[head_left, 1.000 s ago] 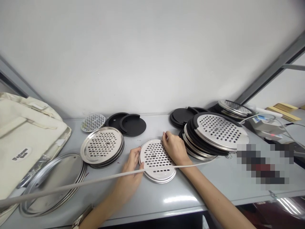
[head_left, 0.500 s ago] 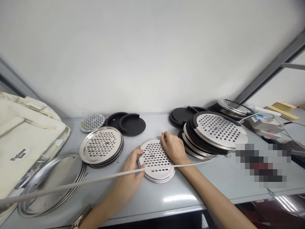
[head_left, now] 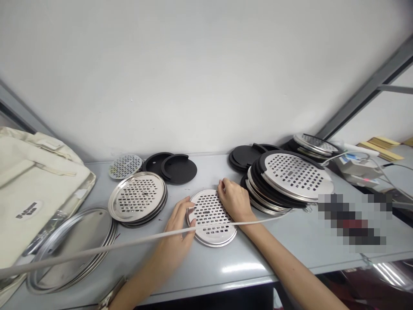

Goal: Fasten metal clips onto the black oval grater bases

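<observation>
Left hand (head_left: pixel 177 224): half-open, thumb and fingers parted, fingertips at the left rim of a perforated metal disc (head_left: pixel 211 217). Right hand (head_left: pixel 235 199): fingers curled in, resting at the disc's far right edge; cannot tell whether anything is pinched beneath them. Disc lies flat on the grey bench (head_left: pixel 200 271), between the two hands, with a second metal rim visible just under its near edge.

Left of the left hand: a stack topped by a perforated tray (head_left: pixel 138 197); farther left and nearer the person, a pile of plain metal lids (head_left: pixel 77 241). Beyond the left hand: a notched black disc (head_left: pixel 180 169). Just beyond and right of the right hand: a leaning stack of black and metal discs (head_left: pixel 295 176). A pale cable (head_left: pixel 97 249) crosses the view in front of the left hand and the disc.
</observation>
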{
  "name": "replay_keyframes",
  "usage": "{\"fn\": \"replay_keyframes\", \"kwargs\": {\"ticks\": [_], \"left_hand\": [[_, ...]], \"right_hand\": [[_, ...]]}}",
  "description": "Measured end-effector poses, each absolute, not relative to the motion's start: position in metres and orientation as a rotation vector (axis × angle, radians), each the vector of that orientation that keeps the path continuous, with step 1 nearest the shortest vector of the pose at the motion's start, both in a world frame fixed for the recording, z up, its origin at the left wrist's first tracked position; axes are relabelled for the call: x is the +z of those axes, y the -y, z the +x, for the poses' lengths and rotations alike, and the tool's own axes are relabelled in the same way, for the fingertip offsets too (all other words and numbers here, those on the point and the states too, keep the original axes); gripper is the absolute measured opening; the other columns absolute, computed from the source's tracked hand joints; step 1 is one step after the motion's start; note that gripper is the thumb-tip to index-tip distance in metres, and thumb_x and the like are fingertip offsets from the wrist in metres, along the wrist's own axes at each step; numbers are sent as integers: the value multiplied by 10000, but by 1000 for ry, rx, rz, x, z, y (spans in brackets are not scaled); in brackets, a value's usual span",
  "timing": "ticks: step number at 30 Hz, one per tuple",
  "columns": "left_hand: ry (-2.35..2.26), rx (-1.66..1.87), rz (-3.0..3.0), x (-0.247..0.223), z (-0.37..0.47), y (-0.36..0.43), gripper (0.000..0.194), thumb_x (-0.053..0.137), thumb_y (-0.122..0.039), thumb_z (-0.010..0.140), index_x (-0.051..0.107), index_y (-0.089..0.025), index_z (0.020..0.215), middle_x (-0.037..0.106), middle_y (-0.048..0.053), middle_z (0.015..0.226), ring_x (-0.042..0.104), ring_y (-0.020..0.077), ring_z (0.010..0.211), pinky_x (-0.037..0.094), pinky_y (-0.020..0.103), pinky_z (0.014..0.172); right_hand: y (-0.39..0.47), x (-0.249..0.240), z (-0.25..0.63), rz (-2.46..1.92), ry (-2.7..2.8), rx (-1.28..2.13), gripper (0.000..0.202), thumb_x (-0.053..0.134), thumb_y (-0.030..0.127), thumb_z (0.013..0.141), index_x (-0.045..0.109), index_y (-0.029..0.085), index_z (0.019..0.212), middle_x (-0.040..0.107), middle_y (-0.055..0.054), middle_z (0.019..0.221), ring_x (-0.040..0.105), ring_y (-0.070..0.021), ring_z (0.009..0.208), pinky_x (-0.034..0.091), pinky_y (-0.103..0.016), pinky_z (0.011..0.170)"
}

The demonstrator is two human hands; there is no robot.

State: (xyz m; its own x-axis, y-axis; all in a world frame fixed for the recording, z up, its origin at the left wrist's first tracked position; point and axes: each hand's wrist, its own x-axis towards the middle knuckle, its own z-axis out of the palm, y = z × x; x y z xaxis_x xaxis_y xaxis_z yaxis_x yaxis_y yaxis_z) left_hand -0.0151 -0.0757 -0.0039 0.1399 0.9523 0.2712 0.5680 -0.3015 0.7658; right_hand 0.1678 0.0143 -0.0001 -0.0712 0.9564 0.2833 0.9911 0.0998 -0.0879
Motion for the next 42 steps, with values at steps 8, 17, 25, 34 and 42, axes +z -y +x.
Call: {"fn": "replay_keyframes", "kwargs": {"ticks": [8,17,25,34,42], "left_hand": [[-1283,777,2314,-8,-18,76,455,419,-140,927,439,-341,1335,483,-2,1388,407,194,1310,218,470,1138],[-1272,615,2375,-7,-19,76,483,405,-168,943,363,-337,1394,410,23,1443,357,206,1343,200,488,1131],[-1290,612,2374,-7,-16,75,469,398,-164,943,389,-352,1372,427,8,1431,373,213,1326,200,461,1125],[-1412,731,2227,-5,-15,75,432,476,-169,891,452,-329,1292,398,28,1414,343,244,1315,300,427,1072],[-1604,913,1992,-11,-4,44,327,526,-274,863,448,-206,1173,535,93,1129,501,260,1111,393,433,968]], "right_hand": [[-15,-3,167,-1912,2116,-192,257,396,262,955,571,159,798,682,-57,737,642,-164,644,237,-262,518],[-16,-6,167,-1898,2141,-169,240,394,244,957,564,164,807,688,-49,762,652,-168,684,255,-263,524],[-16,-7,166,-1907,2140,-149,237,392,244,959,561,164,815,687,-53,774,654,-166,696,270,-258,531],[-16,-4,166,-1983,2143,-103,221,380,257,963,549,170,850,696,-61,755,655,-176,635,262,-262,524],[-15,-2,170,-1945,2101,-60,298,351,344,978,552,167,847,698,-67,733,649,-180,617,260,-261,536]]}}
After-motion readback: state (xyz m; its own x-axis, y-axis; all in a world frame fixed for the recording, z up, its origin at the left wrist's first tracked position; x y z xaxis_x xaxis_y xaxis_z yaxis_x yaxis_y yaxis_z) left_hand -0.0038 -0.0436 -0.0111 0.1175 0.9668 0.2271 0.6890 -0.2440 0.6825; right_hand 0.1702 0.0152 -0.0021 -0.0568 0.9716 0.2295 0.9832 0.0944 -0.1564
